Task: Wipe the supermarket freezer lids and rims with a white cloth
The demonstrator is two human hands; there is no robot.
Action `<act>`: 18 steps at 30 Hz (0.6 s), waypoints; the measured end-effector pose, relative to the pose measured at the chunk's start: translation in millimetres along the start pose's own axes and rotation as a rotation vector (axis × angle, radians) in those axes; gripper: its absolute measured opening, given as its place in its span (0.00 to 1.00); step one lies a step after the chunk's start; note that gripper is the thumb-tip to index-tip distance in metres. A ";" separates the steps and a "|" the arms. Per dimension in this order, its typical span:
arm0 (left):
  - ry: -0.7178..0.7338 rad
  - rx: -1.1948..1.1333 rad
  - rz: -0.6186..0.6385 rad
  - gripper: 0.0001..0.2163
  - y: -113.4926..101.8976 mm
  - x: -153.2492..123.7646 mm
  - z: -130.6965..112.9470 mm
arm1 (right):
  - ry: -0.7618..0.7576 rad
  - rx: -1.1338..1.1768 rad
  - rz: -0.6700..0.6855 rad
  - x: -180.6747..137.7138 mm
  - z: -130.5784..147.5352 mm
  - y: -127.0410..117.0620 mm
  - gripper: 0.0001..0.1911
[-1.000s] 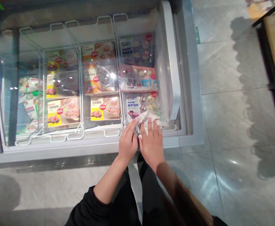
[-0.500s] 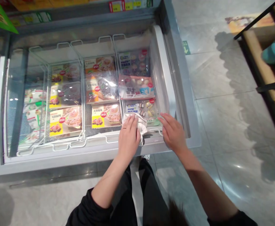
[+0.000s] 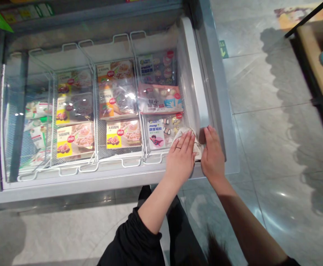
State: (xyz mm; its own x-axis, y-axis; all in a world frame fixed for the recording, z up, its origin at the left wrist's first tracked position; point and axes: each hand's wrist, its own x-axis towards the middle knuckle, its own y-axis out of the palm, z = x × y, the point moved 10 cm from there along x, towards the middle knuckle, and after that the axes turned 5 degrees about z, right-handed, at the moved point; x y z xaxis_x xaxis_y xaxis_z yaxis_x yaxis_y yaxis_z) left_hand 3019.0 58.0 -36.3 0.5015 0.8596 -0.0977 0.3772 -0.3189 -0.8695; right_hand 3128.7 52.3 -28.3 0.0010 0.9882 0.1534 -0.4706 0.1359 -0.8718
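A white crumpled cloth lies near the front right corner of the freezer's glass lid. My left hand holds it pressed down, fingers extended over it and partly hiding it. Just beside the cloth, my right hand rests against the lid's right-hand frame, fingers stretched out and nothing visible in them. Under the glass nearby are a clear pack with a cartoon figure and a pink bag.
White wire baskets hold several boxes of frozen food inside the chest freezer. A grey frame borders its right side. Further right stands a wooden shelf with black metal bars on the tiled floor.
My left hand has slid right with the cloth, uncovering the cartoon pack. My right hand has shifted slightly right and upward onto the frame; both hands are now side by side.
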 end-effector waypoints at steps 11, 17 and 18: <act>-0.401 0.073 -0.233 0.36 -76.4 -112.5 167.3 | -0.032 -0.061 0.127 3.1 12.6 8.1 0.45; -0.203 0.010 -0.137 0.37 -33.4 -34.5 74.8 | -0.065 -0.055 0.145 3.4 15.3 10.0 0.44; -0.145 -0.002 -0.107 0.36 -24.6 -18.8 53.7 | -0.069 -0.055 0.143 3.6 15.3 9.9 0.45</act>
State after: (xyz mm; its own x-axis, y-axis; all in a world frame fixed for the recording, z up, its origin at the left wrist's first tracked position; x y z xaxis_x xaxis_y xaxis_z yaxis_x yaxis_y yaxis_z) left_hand 2958.5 71.1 -39.1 0.3415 0.9370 -0.0737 0.4236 -0.2235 -0.8778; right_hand 3110.6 56.0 -29.2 -0.1234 0.9908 0.0559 -0.4125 0.0000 -0.9109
